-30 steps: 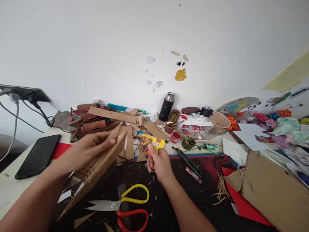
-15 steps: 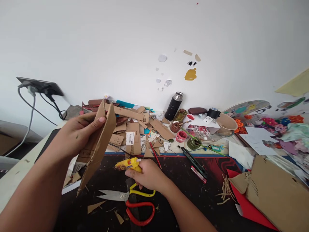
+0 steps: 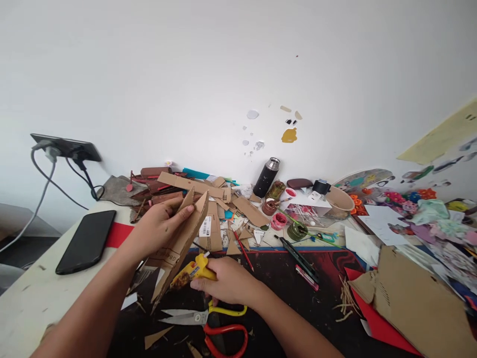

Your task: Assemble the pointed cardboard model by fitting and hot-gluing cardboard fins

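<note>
My left hand pinches the top of a folded cardboard piece, which stands tilted above the dark mat. In my right hand is a yellow hot glue gun, its stained front end pointing left and down at the cardboard's lower edge. Whether the nozzle touches the cardboard I cannot tell. Just below the glue gun lie scissors with one yellow and one red handle, their blades pointing left. Small cardboard scraps are scattered near the blades.
Behind my hands spread cardboard offcuts, a red pencil, a black thermos and paint jars. A green cutter lies on the mat. At left is a black phone; at right, a large cardboard sheet.
The view has shifted, bringing the phone into sight. My left hand has moved right with the cardboard, and the glue gun's tip is now close against its lower edge, tipped further down.
</note>
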Available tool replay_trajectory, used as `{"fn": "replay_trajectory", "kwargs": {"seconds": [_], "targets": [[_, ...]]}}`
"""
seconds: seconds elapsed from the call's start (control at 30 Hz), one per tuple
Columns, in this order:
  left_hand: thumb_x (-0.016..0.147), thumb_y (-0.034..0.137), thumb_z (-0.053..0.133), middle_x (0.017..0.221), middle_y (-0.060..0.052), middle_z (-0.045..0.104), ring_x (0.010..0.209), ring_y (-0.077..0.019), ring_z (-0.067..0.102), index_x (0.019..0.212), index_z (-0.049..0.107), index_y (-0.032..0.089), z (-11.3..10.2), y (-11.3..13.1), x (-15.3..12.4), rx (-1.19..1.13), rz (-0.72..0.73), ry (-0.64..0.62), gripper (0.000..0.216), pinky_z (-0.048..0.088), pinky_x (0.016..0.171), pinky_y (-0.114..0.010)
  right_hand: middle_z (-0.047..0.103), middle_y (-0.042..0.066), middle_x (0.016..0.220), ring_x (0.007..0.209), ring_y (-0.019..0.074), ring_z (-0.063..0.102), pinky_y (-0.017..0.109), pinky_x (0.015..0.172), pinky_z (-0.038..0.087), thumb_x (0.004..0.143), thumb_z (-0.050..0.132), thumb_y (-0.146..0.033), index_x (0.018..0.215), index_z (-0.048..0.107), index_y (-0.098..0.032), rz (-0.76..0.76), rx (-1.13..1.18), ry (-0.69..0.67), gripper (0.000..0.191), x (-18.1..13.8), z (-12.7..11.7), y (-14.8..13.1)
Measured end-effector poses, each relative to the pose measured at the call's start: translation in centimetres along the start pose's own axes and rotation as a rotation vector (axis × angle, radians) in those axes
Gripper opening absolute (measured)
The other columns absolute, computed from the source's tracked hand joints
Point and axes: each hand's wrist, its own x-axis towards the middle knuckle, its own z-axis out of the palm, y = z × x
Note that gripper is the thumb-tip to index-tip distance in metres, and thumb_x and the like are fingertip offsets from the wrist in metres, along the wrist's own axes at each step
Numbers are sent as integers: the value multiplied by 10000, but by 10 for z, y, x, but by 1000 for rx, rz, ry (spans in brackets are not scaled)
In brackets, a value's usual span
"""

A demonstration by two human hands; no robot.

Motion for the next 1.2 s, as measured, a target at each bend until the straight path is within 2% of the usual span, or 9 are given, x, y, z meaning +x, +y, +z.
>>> {"fn": "replay_trajectory", "kwargs": {"seconds": [0.23,0.37,0.43,0.53,0.6,0.67,0.73,0.97,1.2], "targets": [[939,687,500,1166,-92,835,1075,-360,751,1165,809,190,8,-16,5,47,-1,-15,628,562,869,-357,772,53,858,783,217,692,271,622,333,953,706,-597,960,761,-216,-59,-376,155,385,-11,-10,-9],[938,687,508,1161,-90,838,1066,-362,756,1140,817,188,9,-17,4,59,-9,-25,621,555,841,-348,803,87,953,870,249,719,293,674,384,983,685,-569,1056,799,-209,-73,-466,207,384,-15,-14,-11],[941,676,509,1140,-89,840,1031,-354,761,1126,814,187,9,-16,4,51,-6,-30,606,554,837,-349,807,78,963,879,242,721,295,707,413,993,691,-518,1127,805,-219,-81,-413,254,347,-17,-18,-9],[957,654,504,1137,-90,839,1037,-350,759,1125,807,191,12,-13,2,19,9,-64,578,552,872,-360,791,45,912,790,190,701,273,693,442,999,688,-471,1128,799,-224,-66,-142,311,300,-15,-22,-1],[966,639,499,1165,-96,835,1069,-355,754,1143,803,196,16,-12,2,2,13,-95,566,550,894,-368,777,57,901,739,181,689,271,669,480,995,680,-524,1207,751,-195,-38,106,371,397,-11,-24,6],[960,625,509,1186,-102,831,1091,-359,750,1175,796,201,22,-10,2,-4,15,-109,556,550,910,-376,762,68,912,676,180,657,270,576,493,995,643,-592,1309,675,-177,-31,342,382,521,-5,-23,12],[946,617,520,1169,-104,833,1072,-359,752,1179,791,206,28,-8,2,1,26,-114,545,552,910,-384,737,62,894,642,179,632,264,510,485,954,660,-666,1320,652,-185,-37,471,386,603,0,-21,16],[952,592,486,859,-55,803,794,-298,719,937,755,200,40,4,-1,47,24,-178,476,536,777,-368,678,36,846,697,184,652,237,505,503,924,688,-695,1205,695,-209,-139,503,446,562,7,-24,10],[972,593,490,863,-39,785,815,-282,691,939,732,212,44,8,-5,-20,48,-246,453,518,760,-355,654,15,818,703,202,682,260,504,537,956,668,-660,1173,697,-222,-174,530,435,490,9,-27,12]]}}
